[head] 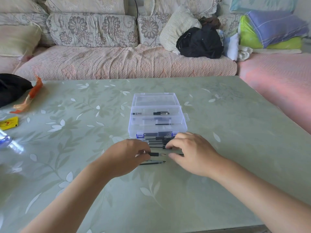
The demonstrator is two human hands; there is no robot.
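Observation:
An open clear plastic box [182, 127] with blue clasps stands mid-table, its lid [154, 100] tipped back. One black pen [161, 113] lies inside. Several black pens [156, 142] lie in a row on the table just in front of the box. My left hand [125, 158] pinches the barrel of one pen [155, 154] at its left end. My right hand [190, 153] has curled fingers over the pens; its fingertips pinch a black pen cap [168, 147], and the thumb sits near the pinched pen's tip. Two thin refills [151, 163] lie nearest me.
The table [218, 174] has a green leaf-patterned cover. At its left edge lie a black bag [11, 88], an orange wrapper [28, 98], a yellow card [9, 123] and a clear bottle [6, 142]. A sofa [117, 61] with cushions runs behind.

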